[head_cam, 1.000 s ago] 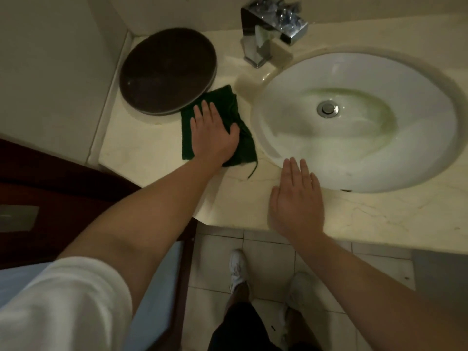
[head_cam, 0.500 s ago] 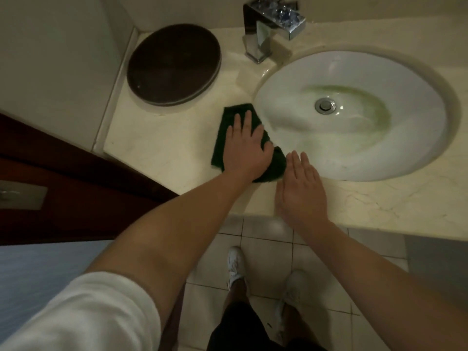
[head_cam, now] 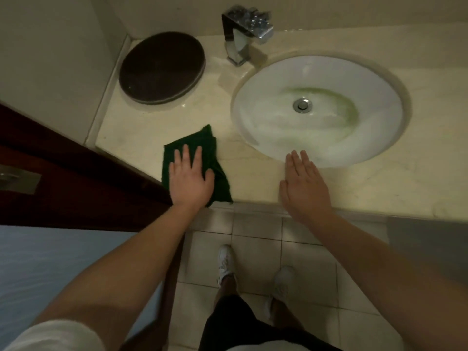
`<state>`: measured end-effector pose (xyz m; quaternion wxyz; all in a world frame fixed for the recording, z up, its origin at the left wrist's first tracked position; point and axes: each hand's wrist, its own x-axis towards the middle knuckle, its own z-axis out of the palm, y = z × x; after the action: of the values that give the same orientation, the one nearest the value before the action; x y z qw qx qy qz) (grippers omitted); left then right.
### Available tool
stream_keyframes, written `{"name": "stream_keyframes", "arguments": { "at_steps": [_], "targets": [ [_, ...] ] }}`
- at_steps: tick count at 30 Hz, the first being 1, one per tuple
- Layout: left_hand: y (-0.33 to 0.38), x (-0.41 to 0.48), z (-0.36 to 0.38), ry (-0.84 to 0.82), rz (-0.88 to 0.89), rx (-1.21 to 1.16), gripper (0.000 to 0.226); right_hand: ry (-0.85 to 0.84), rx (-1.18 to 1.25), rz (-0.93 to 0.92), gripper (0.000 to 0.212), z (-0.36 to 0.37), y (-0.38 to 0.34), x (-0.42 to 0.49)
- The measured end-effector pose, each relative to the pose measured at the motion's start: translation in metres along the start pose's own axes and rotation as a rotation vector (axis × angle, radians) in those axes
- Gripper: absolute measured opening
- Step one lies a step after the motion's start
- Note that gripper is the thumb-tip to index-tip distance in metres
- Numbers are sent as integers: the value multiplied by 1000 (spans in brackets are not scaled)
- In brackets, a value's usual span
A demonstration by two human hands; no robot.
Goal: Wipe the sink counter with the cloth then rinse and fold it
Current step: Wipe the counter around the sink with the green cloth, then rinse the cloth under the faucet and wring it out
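Observation:
A dark green cloth (head_cam: 202,145) lies flat on the beige marble counter (head_cam: 141,138), near its front edge and left of the basin. My left hand (head_cam: 191,179) presses palm-down on the cloth, fingers spread and pointing away from me. My right hand (head_cam: 305,188) rests flat on the counter's front edge, just below the rim of the white oval sink (head_cam: 266,115). It holds nothing and its fingers lie close together. A greenish stain rings the sink's drain (head_cam: 301,105).
A round dark brown tray (head_cam: 162,67) sits at the counter's back left corner. A chrome faucet (head_cam: 240,36) stands behind the sink. A dark wooden door (head_cam: 76,183) runs along the counter's left edge. Tiled floor and my white shoes lie below.
My left hand has slid the cloth from beside the sink rim leftward and toward the counter's front edge. My right hand has stayed flat at the front edge.

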<state>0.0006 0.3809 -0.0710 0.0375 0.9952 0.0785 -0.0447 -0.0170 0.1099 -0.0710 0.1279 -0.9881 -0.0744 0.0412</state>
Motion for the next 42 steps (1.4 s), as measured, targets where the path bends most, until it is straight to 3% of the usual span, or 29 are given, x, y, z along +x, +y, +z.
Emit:
{"name": "stream_keyframes", "arguments": {
  "at_steps": [3, 7, 12, 13, 15, 17, 19, 22, 25, 28, 32, 37, 42],
  "targets": [
    [51, -15, 5, -5, -36, 29, 70, 10, -28, 139, 70, -14, 52, -15],
    [157, -52, 11, -27, 142, -55, 70, 50, -25, 188, 68, -27, 111, -42],
    [263, -72, 18, -152, 379, -136, 68, -51, -35, 60, 66, -24, 131, -44],
    [266, -70, 18, -159, 392, -145, 67, -41, -20, 10, 69, -24, 131, -43],
    [258, -64, 14, -165, 431, -248, 63, 29, 105, 82, 58, -25, 128, -43],
    [244, -63, 2, -179, 444, -512, 53, 114, 235, 181, 54, -27, 126, -42],
    [227, -63, -7, -136, 347, -733, 45, 142, 257, 229, 56, -29, 121, -40],
    [203, -57, -10, 22, 227, -529, 36, 167, 175, 225, 54, -38, 115, -34],
    [194, -47, -14, 8, 260, -283, 29, 166, 104, 219, 38, -47, 113, -30],
    [196, -37, -19, -38, 306, -243, 19, 133, 130, 204, 21, -50, 107, -28],
    [195, -24, -24, -103, 287, -465, 8, 92, 264, 253, 15, -50, 99, -16],
    [190, 2, -49, -240, 230, -892, 11, 89, 659, 379, 21, -74, 88, 18],
    [188, 59, -78, -162, 143, -1026, 5, 81, 797, 294, 33, -108, 74, 70]
  ]
}}
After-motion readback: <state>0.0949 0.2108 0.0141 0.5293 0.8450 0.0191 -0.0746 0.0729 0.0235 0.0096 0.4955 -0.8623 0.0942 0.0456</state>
